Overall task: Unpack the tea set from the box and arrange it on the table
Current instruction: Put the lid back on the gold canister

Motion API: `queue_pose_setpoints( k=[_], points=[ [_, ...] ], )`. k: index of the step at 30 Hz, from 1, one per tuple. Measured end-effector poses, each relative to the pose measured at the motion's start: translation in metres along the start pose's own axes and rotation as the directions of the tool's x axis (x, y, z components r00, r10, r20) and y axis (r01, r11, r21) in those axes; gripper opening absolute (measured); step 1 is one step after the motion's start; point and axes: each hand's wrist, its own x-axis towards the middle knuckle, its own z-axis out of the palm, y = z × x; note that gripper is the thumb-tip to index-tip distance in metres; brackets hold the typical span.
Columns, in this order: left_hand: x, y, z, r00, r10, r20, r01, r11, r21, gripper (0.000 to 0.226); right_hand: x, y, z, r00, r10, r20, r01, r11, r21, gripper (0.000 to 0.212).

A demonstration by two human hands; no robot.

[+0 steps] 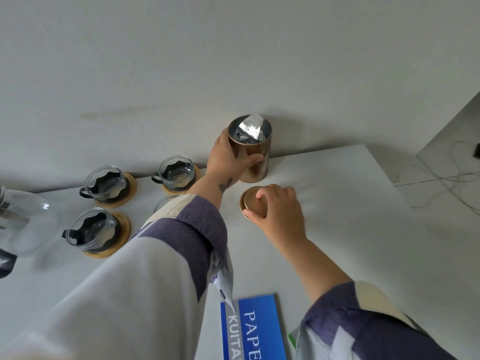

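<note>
A copper tea tin (255,152) stands open at the table's back edge by the wall, with a silver foil bag (250,131) sticking out of its top. My left hand (228,158) is wrapped around the tin's side. My right hand (279,210) grips the tin's round copper lid (251,201), which lies on the table just in front of the tin. Three glass cups (107,184) (178,172) (91,231) sit on round wooden coasters to the left; a further cup (166,201) is mostly hidden behind my left sleeve.
A glass teapot (23,224) stands at the far left edge. A blue box printed with letters (255,328) lies near the table's front. The white table (363,229) ends on the right, where cables lie on the floor (441,183).
</note>
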Motion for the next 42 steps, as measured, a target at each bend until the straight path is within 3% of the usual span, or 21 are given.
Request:
queue_pose_setpoints(
  k=[9,14,17,21,28,33,38,42],
  points=[
    [0.000,0.003,0.003,1.000,-0.015,0.004,0.015,0.999,-0.028,0.086,-0.006,0.001,0.010,1.000,0.000,-0.021,-0.002,0.995,-0.103,0.044],
    [-0.020,-0.017,0.016,0.989,-0.140,0.036,0.140,0.990,0.005,0.073,-0.010,0.001,0.004,0.999,0.044,0.027,-0.038,0.982,-0.183,0.055],
    [-0.032,-0.018,0.014,0.985,-0.172,0.000,0.172,0.984,0.048,0.080,-0.006,-0.002,-0.004,0.988,0.057,0.143,-0.027,0.979,-0.204,0.064],
    [-0.053,-0.008,-0.008,0.988,-0.154,0.026,0.148,0.976,0.160,0.072,0.001,-0.011,-0.023,0.933,0.121,0.338,-0.062,0.981,-0.182,0.068],
    [-0.132,-0.024,-0.072,0.984,-0.147,0.095,0.123,0.967,0.223,0.043,-0.021,-0.062,-0.060,0.912,0.115,0.395,-0.031,0.977,-0.213,0.049],
    [-0.206,-0.054,-0.121,0.979,-0.164,0.121,0.120,0.944,0.306,0.039,-0.076,-0.119,-0.074,0.827,0.122,0.549,-0.024,0.983,-0.182,0.053],
    [-0.283,-0.097,-0.159,0.969,-0.166,0.184,0.093,0.932,0.351,0.040,-0.153,-0.168,-0.083,0.685,0.154,0.712,-0.205,0.979,-0.015,0.058],
    [-0.348,-0.120,-0.183,0.938,-0.167,0.303,0.003,0.879,0.477,0.057,-0.219,-0.195,-0.084,0.615,0.217,0.758,-0.103,0.975,-0.196,0.100]
  ],
)
